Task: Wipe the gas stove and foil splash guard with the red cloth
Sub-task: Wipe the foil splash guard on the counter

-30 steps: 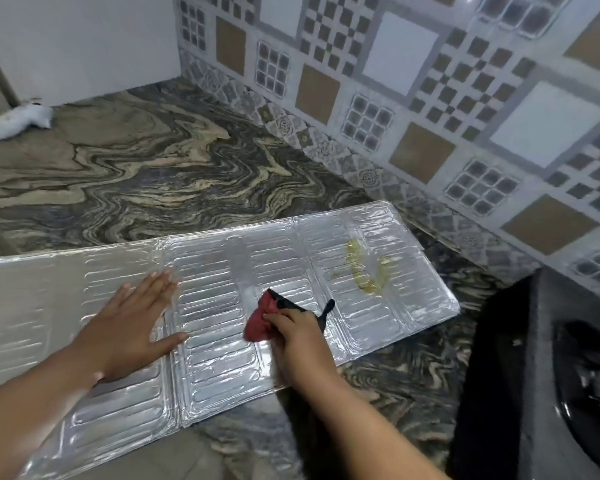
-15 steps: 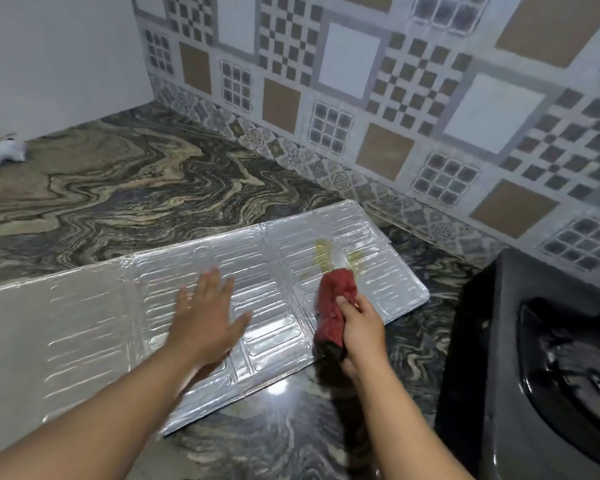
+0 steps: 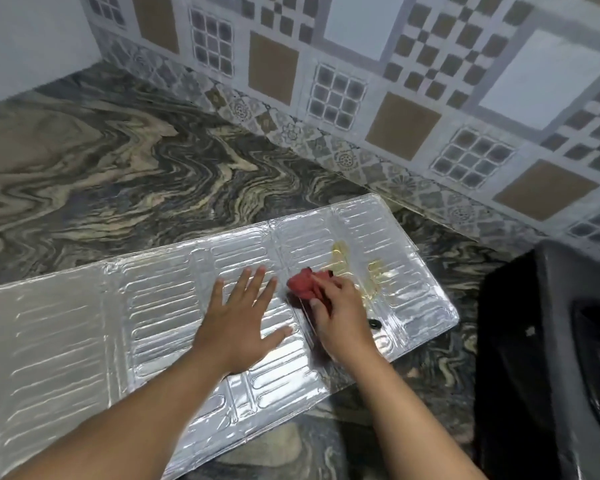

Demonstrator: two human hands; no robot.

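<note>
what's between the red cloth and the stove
In the head view, the yellowish stain on the foil guard, more bare foil, then a strip of countertop lie between the cloth and the stove.

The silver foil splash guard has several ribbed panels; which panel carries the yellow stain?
The rightmost panel of the foil splash guard, nearest the black gas stove, has the yellow greasy stain; the others look clean.

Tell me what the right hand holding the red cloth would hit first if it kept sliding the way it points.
Probably the yellowish greasy smear on the silver foil splash guard, just past the right hand and crumpled red cloth.
</note>
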